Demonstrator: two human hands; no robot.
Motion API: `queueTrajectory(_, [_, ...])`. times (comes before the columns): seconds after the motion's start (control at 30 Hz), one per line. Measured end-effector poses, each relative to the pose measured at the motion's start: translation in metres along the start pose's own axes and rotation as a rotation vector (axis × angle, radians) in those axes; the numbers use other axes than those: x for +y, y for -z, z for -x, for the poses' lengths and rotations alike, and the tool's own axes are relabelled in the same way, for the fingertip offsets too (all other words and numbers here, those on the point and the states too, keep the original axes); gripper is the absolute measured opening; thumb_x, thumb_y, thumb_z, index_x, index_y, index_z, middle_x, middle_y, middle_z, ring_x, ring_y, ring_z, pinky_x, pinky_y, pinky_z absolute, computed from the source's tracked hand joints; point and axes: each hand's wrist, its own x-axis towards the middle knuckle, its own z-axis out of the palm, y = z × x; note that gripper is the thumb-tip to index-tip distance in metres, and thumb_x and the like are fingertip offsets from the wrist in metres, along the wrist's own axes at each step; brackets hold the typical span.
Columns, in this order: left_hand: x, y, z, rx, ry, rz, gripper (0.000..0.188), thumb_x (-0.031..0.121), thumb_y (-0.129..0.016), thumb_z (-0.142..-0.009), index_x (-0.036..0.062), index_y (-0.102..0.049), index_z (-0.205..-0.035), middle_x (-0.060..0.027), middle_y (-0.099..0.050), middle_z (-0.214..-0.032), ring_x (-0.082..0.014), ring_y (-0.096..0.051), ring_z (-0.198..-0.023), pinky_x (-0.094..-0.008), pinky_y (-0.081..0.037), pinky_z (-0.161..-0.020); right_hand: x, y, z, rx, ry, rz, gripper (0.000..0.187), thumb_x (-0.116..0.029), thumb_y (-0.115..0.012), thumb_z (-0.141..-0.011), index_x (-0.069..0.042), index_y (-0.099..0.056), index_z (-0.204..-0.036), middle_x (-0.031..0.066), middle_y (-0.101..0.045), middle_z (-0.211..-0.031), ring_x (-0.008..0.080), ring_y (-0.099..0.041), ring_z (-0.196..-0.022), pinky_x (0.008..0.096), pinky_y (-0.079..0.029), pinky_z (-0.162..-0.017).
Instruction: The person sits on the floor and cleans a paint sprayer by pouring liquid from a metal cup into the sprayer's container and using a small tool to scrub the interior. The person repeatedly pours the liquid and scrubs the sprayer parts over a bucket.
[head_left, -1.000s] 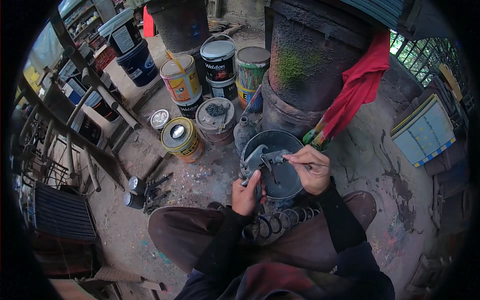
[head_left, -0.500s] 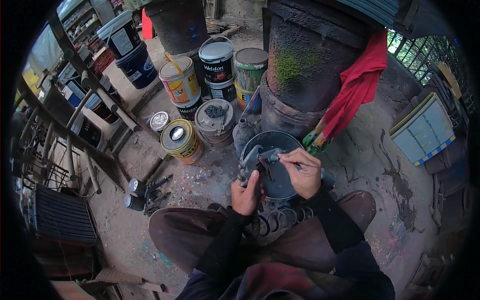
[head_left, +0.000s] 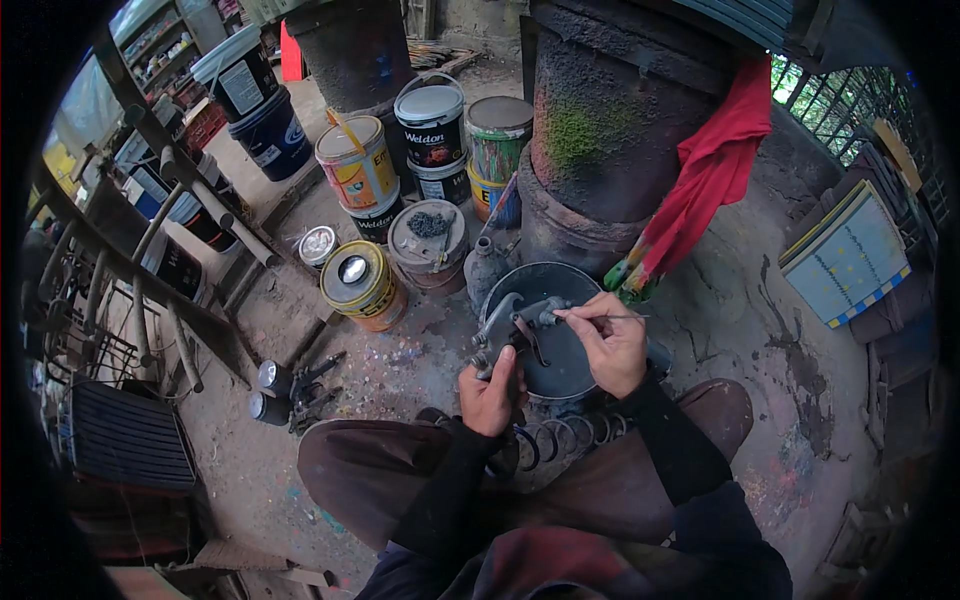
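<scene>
- The left hand [head_left: 490, 392] is wrapped around the grip of a grey spray gun [head_left: 515, 325], holding it steady above a dark round bucket [head_left: 560, 345], likely so drips fall inside.
- The right hand [head_left: 612, 345] pinches a thin rod [head_left: 610, 318] between its fingertips, its tip against the gun's front end, apparently to poke it.
- Beyond both hands stand 3 paint cans: yellow can [head_left: 360, 283], lidded grey can [head_left: 430, 245], white-topped can [head_left: 432, 125].
- A red cloth [head_left: 705, 185] hangs past the right hand.
</scene>
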Motion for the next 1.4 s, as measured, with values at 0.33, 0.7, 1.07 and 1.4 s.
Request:
queueTrajectory(0.33, [-0.006, 0.002, -0.003, -0.028, 0.008, -0.015, 0.029, 0.025, -0.051, -0.095, 0.0022, -0.053, -0.078, -0.0036, -0.05, -0.062, -0.0114, -0.047, -0.049, -0.0257, -0.039, -0.043, -0.002, 0.007, -0.003, -0.059, 0.036, 0.075, 0.009, 0.009, -0.062, -0.078, 0.001, -0.06, -0.083, 0.0112, -0.06, -0.079, 0.0215, -0.063, -0.073, 0.0286, -0.05, -0.065])
queueTrajectory(0.7, [0.0, -0.002, -0.005, -0.002, -0.024, -0.011, 0.029, 0.026, -0.053, -0.094, 0.003, -0.053, -0.077, -0.0041, -0.052, -0.062, -0.0115, -0.05, -0.049, -0.0243, -0.04, -0.043, -0.017, 0.012, -0.01, -0.024, 0.206, 0.215, 0.01, 0.008, -0.064, -0.078, 0.001, -0.059, -0.083, 0.0136, -0.066, -0.083, 0.0246, -0.066, -0.082, 0.0314, -0.052, -0.073])
queueTrajectory(1.07, [0.003, -0.001, -0.006, 0.005, -0.036, -0.026, 0.026, 0.024, -0.053, -0.094, 0.0036, -0.053, -0.079, -0.002, -0.051, -0.062, -0.0105, -0.05, -0.049, -0.0247, -0.04, -0.043, -0.017, 0.01, -0.005, -0.035, 0.273, 0.195, 0.012, 0.008, -0.065, -0.077, 0.0, -0.059, -0.084, 0.0138, -0.065, -0.084, 0.0271, -0.066, -0.084, 0.0327, -0.052, -0.074])
queueTrajectory(1.4, [-0.002, 0.001, -0.008, -0.003, -0.046, -0.03, 0.024, 0.022, -0.054, -0.094, 0.0042, -0.054, -0.078, -0.0021, -0.052, -0.061, -0.0103, -0.049, -0.049, -0.0246, -0.039, -0.042, -0.005, 0.009, -0.002, -0.001, 0.183, 0.118, 0.011, 0.007, -0.064, -0.078, 0.001, -0.058, -0.083, 0.013, -0.066, -0.084, 0.0231, -0.066, -0.079, 0.029, -0.051, -0.069])
